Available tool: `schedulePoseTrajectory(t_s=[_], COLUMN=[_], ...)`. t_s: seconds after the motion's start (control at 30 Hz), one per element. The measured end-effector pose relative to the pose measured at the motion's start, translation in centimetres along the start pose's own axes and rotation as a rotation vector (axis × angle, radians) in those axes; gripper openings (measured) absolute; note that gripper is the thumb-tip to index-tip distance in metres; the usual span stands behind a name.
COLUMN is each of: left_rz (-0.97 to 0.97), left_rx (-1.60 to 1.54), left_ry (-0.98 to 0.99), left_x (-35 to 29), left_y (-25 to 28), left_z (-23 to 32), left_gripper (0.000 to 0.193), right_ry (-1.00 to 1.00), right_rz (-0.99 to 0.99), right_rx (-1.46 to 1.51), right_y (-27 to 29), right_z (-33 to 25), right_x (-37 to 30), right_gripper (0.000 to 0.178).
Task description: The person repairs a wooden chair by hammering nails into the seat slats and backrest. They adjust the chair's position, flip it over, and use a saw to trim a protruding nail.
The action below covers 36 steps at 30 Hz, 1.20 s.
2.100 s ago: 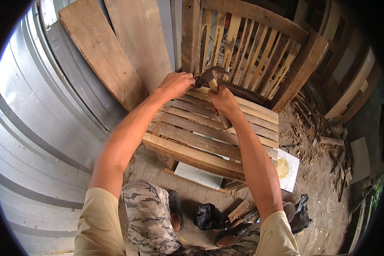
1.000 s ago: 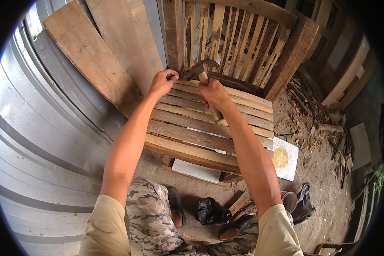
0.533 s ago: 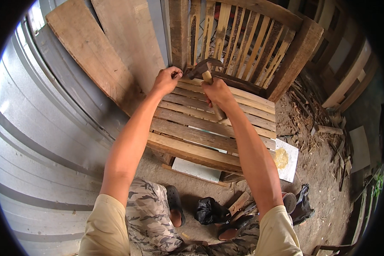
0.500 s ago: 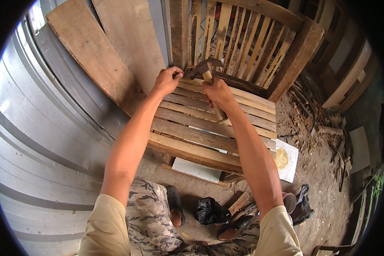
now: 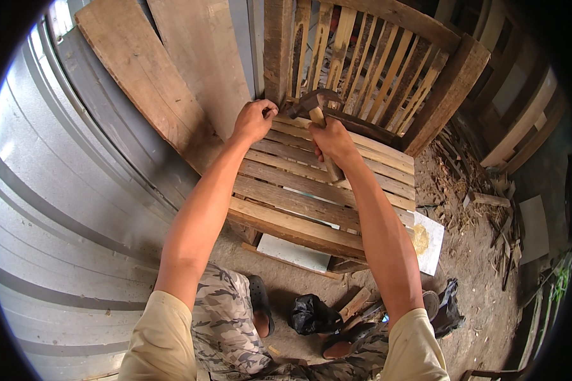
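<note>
A slatted wooden bench seat (image 5: 292, 195) lies before me, with an upright slatted backrest (image 5: 382, 63) at its far side. My right hand (image 5: 334, 141) is wrapped round the wooden handle of a claw hammer (image 5: 313, 101), held above the rear slats. The hammer's dark metal head is beside my left hand, near the back left corner of the seat. There my left hand (image 5: 257, 120) is closed, thumb and fingers pinched together; what they hold, if anything, is too small to make out.
Wide boards (image 5: 143, 82) lean to the left, beside a corrugated metal sheet (image 5: 63, 254). A white panel (image 5: 429, 244) with a yellowish patch lies right of the seat. Near my feet are a black plastic bag (image 5: 313, 314) and wood offcuts (image 5: 356, 303). Wood scraps (image 5: 489, 198) litter the right side.
The whole view has shifted slightly. Both hands and the hammer keep nearly the same places over the back left part of the seat.
</note>
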<state>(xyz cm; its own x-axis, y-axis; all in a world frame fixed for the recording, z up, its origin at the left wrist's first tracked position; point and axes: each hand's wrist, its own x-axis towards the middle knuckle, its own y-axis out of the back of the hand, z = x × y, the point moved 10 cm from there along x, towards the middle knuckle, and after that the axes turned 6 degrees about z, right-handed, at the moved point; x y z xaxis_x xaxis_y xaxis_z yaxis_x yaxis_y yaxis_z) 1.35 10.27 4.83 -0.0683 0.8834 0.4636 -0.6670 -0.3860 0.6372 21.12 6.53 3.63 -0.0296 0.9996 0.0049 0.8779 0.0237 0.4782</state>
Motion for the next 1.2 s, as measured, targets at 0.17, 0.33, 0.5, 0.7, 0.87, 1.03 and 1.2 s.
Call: schedulePoseTrajectory(t_s=[0.17, 0.33, 0.5, 0.7, 0.87, 1.03, 1.2], left_rz=[0.009, -0.007, 0.004, 0.009, 0.057, 0.154, 0.140], left_rx=[0.000, -0.017, -0.016, -0.013, 0.036, 0.125, 0.088], left_ry=[0.020, 0.020, 0.007, -0.002, -0.112, -0.194, -0.157], left_x=[0.0, 0.0, -0.1, 0.0, 0.0, -0.5, -0.3], left_y=[0.2, 0.1, 0.3, 0.0, 0.0, 0.4, 0.3], left_z=[-0.4, -0.3, 0.1, -0.2, 0.3, 1.0, 1.0], left_gripper=[0.020, 0.021, 0.022, 0.021, 0.018, 0.015, 0.015], right_ry=[-0.014, 0.003, 0.022, 0.017, 0.031, 0.113, 0.403], right_rz=[-0.007, 0.001, 0.013, 0.003, 0.008, 0.046, 0.256], right_rx=[0.013, 0.023, 0.014, 0.023, -0.004, -0.131, -0.298], right_y=[-0.1, -0.2, -0.2, -0.2, -0.3, -0.1, 1.0], right_z=[-0.2, -0.1, -0.1, 0.0, -0.3, -2.1, -4.5], right_x=[-0.2, 0.1, 0.1, 0.2, 0.1, -1.3, -1.0], right_gripper=[0.034, 0.034, 0.034, 0.035, 0.036, 0.036, 0.036])
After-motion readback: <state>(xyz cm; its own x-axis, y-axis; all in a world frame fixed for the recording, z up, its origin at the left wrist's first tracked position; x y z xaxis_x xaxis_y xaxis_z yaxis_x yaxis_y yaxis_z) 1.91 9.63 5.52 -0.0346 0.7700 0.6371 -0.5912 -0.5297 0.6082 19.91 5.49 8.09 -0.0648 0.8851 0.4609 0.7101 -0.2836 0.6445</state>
